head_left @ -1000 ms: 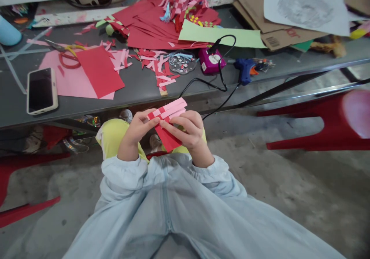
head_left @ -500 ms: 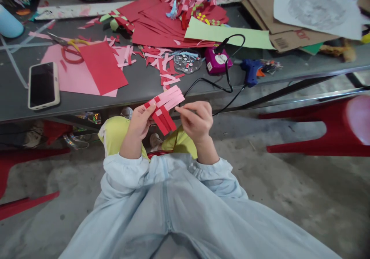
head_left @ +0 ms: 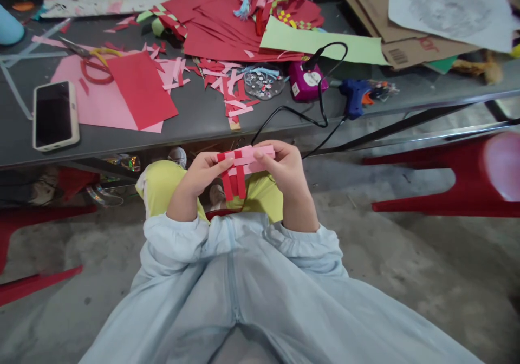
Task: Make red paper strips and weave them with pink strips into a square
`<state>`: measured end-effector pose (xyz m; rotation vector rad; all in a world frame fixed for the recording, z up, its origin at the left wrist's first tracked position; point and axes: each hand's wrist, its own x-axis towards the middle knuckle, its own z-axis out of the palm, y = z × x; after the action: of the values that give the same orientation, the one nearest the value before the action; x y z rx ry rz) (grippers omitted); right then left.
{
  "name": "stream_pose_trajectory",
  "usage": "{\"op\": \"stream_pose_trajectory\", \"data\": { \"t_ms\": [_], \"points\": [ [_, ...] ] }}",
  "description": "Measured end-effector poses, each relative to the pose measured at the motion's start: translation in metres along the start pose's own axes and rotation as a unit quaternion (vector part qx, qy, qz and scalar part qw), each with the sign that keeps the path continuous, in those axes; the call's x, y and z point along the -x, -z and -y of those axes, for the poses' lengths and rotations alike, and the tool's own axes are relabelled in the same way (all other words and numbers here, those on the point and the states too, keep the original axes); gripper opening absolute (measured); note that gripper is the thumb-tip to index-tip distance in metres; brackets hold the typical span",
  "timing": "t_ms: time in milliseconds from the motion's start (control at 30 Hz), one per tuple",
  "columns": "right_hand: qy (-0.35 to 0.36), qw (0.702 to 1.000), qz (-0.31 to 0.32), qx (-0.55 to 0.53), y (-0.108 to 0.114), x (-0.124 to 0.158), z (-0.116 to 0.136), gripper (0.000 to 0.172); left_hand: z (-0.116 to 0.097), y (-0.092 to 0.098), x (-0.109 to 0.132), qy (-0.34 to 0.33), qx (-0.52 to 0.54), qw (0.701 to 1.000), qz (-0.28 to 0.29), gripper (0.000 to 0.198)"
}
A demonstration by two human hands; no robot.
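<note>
A piece of woven paper strips [head_left: 238, 163] is held between my hands above my lap, just off the table's front edge. Its pink strips point right and its red strips hang down, crossing in a small checked patch. My left hand [head_left: 203, 173] pinches the left end of the weave between thumb and fingers. At the free ends of the pink strips, my right hand [head_left: 284, 171] grips them with its thumb on top and fingers behind.
On the dark table [head_left: 195, 129] lie a phone [head_left: 56, 116], scissors [head_left: 96, 65], red and pink sheets, paper scraps, a purple plug box [head_left: 305, 81] and a blue glue gun [head_left: 354, 97] with a black cord. Red stools [head_left: 447, 174] stand at both sides.
My right hand has moved onto the pink strips and now grips them. The woven paper has turned, so the pink strips lie nearly level and the red ones hang more steeply.
</note>
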<state>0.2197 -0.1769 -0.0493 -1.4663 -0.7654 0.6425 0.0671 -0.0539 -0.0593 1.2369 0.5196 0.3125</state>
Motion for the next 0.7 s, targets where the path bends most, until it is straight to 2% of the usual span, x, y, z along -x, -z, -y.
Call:
{"op": "stream_pose_trajectory", "data": {
  "t_ms": [167, 400, 600, 700],
  "points": [
    [0.016, 0.999, -0.022, 0.018, -0.0052, 0.0013, 0.0006, 0.023, -0.0005, 0.0015, -0.001, -0.027, -0.04, 0.999, 0.014, 0.04],
    [0.016, 0.998, -0.057, -0.017, -0.0072, -0.0003, -0.0012, 0.028, -0.0024, -0.0006, -0.0012, -0.024, -0.026, 0.999, 0.011, 0.04],
    [0.006, 0.998, -0.06, -0.022, -0.0065, 0.0003, -0.0016, 0.026, -0.0021, -0.0004, -0.0011, -0.007, -0.025, 1.0, 0.008, 0.042],
    [0.034, 0.998, -0.049, -0.013, -0.0047, -0.0015, -0.0039, 0.02, 0.0, 0.0007, -0.0019, -0.009, -0.018, 1.0, 0.013, 0.043]
  ]
}}
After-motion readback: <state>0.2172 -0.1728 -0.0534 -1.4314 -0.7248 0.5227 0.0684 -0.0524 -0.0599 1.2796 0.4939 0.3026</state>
